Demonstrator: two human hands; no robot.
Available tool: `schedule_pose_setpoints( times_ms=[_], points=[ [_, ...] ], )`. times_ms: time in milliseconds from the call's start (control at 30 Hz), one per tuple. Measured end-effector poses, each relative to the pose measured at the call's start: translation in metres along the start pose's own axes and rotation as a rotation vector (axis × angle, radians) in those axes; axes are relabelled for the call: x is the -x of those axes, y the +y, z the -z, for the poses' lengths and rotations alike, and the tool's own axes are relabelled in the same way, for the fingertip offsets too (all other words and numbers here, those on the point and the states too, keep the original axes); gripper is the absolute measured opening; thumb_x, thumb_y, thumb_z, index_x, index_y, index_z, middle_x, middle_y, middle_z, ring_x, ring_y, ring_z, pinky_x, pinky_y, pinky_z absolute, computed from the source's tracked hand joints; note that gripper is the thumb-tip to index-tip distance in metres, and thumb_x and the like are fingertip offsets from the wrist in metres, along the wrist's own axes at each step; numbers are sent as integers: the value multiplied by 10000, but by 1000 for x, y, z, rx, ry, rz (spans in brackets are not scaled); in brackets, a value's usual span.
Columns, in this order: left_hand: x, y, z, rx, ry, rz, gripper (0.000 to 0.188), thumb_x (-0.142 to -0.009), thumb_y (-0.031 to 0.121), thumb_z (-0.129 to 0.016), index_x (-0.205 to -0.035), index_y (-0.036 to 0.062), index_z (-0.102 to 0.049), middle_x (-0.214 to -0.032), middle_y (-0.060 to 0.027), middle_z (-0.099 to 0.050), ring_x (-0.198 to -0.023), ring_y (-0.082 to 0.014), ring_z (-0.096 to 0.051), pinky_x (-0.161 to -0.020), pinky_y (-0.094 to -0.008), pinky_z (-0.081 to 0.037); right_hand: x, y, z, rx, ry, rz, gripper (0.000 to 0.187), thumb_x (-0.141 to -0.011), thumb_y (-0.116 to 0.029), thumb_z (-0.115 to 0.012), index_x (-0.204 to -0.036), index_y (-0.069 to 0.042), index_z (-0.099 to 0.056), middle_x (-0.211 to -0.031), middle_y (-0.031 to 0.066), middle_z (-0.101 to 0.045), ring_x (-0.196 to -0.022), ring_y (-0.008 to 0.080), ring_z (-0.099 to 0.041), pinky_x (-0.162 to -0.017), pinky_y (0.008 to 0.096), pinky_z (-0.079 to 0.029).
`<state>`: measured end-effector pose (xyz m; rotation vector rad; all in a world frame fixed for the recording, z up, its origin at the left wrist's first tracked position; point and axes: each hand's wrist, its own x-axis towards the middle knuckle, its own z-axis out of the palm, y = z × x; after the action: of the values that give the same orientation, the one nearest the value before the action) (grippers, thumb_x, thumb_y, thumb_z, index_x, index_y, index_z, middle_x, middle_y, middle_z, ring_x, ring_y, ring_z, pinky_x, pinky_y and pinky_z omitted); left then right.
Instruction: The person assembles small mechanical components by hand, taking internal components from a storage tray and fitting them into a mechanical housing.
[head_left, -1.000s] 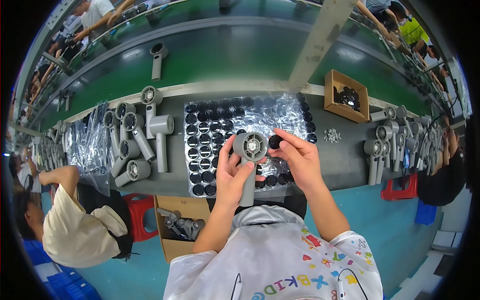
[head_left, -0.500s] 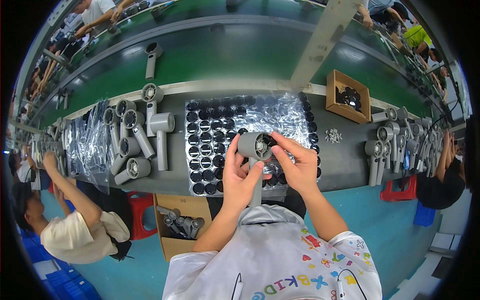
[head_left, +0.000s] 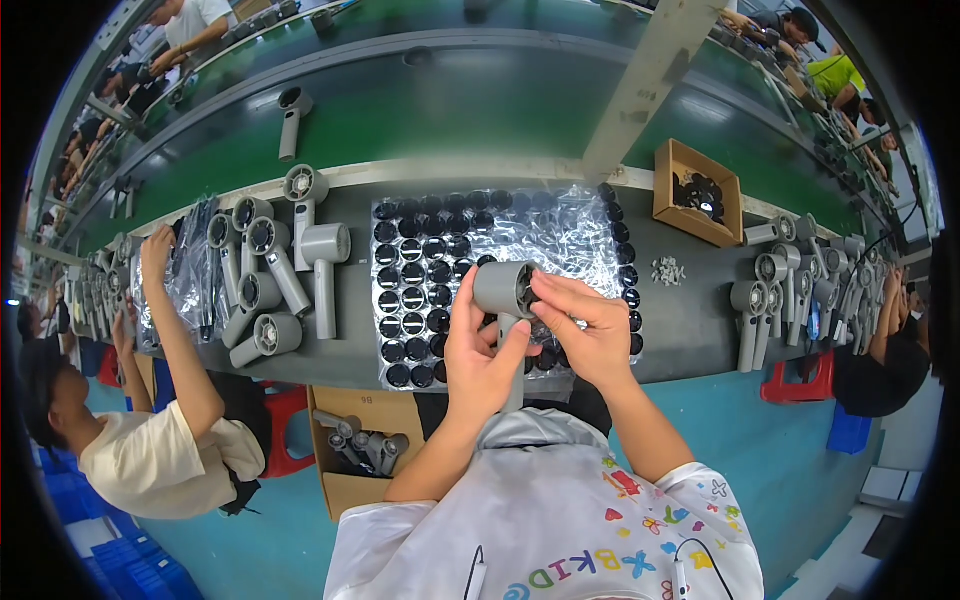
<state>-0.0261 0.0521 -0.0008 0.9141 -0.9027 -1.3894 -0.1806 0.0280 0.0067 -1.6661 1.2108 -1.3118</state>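
At the far left a co-worker [head_left: 150, 440] in a pale shirt reaches an arm up to clear plastic bags [head_left: 190, 270] on the grey surface [head_left: 690, 330]. Just right of the bags lies a cluster of grey hair dryer bodies [head_left: 280, 280]. Below the surface edge sits an open cardboard box [head_left: 365, 445] with more grey parts. At centre, a clear tray of round black caps [head_left: 420, 290] rests on the surface. Above it, the left hand [head_left: 480, 350] has its fingers clenched around the handle of a grey hair dryer body [head_left: 505, 292], held upright. The right hand [head_left: 585, 330] has its fingertips pressed against the dryer's round head. Further right stand a small cardboard box [head_left: 700, 195] of black parts and another group of dryers [head_left: 790, 280]
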Motion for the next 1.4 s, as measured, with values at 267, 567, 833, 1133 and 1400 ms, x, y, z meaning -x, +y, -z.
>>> schedule_pose_setpoints(
  times_ms=[267,567,833,1133,1400],
  points=[
    [2,2,1,-5,-3,39,756,-958,-39,-598,-1595,17,-195,-1413,-206,-539,-1119,-273,-688,-760,-334,-666,-1,-5,5,100,-77,24,286,-870,21,-747,-1143,-59,-779,-1177,202,-739,-1122,266,-717,-943,333,-576],
    [4,-18,-3,30,12,-14,737,-958,-39,-608,-1580,2,-214,-1398,-205,-539,-1213,-226,-613,-919,-342,-596,-1,-28,5,434,-103,275,327,-840,69,-666,-1129,-36,-778,-1145,179,-755,-1015,287,-743,-816,335,-616],
    [6,-2,-3,109,-48,119,624,-972,47,-623,-1523,34,-331,-1355,-150,-496,-1059,-213,-673,-687,-308,-647,7,-37,14,-125,94,30,518,-816,55,-711,-1328,19,-642,-1298,177,-683,-1184,286,-651,-987,401,-538],
    [10,-3,0,49,-123,-125,648,-959,143,-686,-1473,-30,-332,-1390,-188,-464,-1103,-251,-666,-753,-315,-655,8,-33,15,-476,-189,-407,622,-862,-125,-731,-1426,42,-528,-1291,109,-549,-1239,256,-586,-995,384,-518],
    [14,-6,2,51,-167,-60,631,-924,207,-740,-1391,-20,-381,-1304,-169,-500,-1055,-217,-671,-697,-292,-647,20,-4,11,-585,-140,-360,506,-845,-83,-779,-1285,13,-548,-1167,86,-561,-1089,167,-615,-723,281,-620]
  ],
)
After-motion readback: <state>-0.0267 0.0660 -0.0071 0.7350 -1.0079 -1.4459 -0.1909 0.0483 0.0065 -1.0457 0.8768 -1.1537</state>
